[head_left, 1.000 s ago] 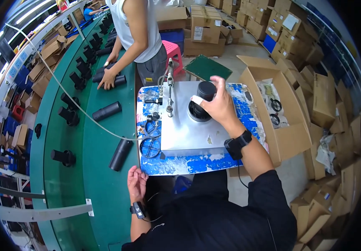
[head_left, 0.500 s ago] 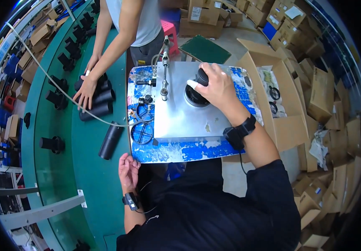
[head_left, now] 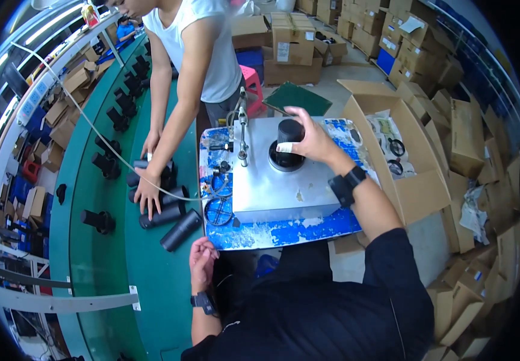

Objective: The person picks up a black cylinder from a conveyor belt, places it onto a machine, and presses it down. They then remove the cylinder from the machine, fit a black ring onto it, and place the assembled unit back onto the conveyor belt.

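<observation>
My right hand (head_left: 315,143) curves around a black cylindrical part (head_left: 290,130), with a white-wrapped thumb on its near side and the fingers behind it. This part stands in a black round fitting (head_left: 285,160) on top of a silver metal box (head_left: 260,189). Near the front left corner of the blue, paint-worn work table (head_left: 272,237), my left hand (head_left: 202,262) is loosely closed with its fingers curled; no object shows in it. Just beyond it, a loose black tube (head_left: 182,231) lies on the green bench.
A co-worker's hands (head_left: 150,186) rest on several black tubes (head_left: 167,215) on the green bench (head_left: 151,271). A jointed metal fixture (head_left: 243,132) rises from the box's left side. Black rings (head_left: 218,211) lie beside it. An open carton (head_left: 419,186) stands at the right.
The view has tilted up, shifting the scene down and slightly right. My right fingers have loosened and lifted a little around the black part. My left hand remains by the table corner.
</observation>
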A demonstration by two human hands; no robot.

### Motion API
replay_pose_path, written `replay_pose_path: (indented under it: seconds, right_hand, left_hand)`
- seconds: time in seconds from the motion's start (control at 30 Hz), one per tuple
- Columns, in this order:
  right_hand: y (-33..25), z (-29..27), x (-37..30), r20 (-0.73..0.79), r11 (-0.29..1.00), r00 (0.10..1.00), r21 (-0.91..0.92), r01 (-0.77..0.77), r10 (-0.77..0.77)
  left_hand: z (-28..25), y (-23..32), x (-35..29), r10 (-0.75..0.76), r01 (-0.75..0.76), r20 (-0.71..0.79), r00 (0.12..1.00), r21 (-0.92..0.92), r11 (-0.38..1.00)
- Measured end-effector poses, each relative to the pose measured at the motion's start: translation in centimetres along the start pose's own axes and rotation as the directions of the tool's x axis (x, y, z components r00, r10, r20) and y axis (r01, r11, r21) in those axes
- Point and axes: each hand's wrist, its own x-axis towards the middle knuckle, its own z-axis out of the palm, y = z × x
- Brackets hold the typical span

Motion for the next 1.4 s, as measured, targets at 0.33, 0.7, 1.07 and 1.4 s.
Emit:
replay_pose_path:
  seconds: [0.33, 0.7, 1.07, 1.4]
  right_hand:
    - [2.2, 1.3, -2.7, -0.200, 0.950, 0.973, -0.263, -0.168, 0.117]
    - [1.9, 2.4, -3.1, -0.251, 0.967, 0.963, -0.205, -0.151, 0.097]
    - [-2.1, -1.1, -0.7, -0.405, 0.976, 0.914, -0.210, -0.058, -0.032]
    - [-16.3, 7.7, -8.5, -0.066, 0.681, 0.687, -0.230, 0.695, -0.724]
  left_hand:
    - [13.1, 5.8, 17.1, 0.101, -0.493, 0.486, 0.868, 0.820, 0.292]
    - [10.5, 2.4, 30.2, -0.116, -0.171, 0.166, 0.979, 0.985, -0.033]
    - [11.9, 7.3, 3.8, 0.267, -0.415, 0.331, 0.905, 0.826, 0.382]
    - [15.2, 9.6, -1.5, 0.583, -0.765, 0.563, 0.586, 0.622, 0.168]
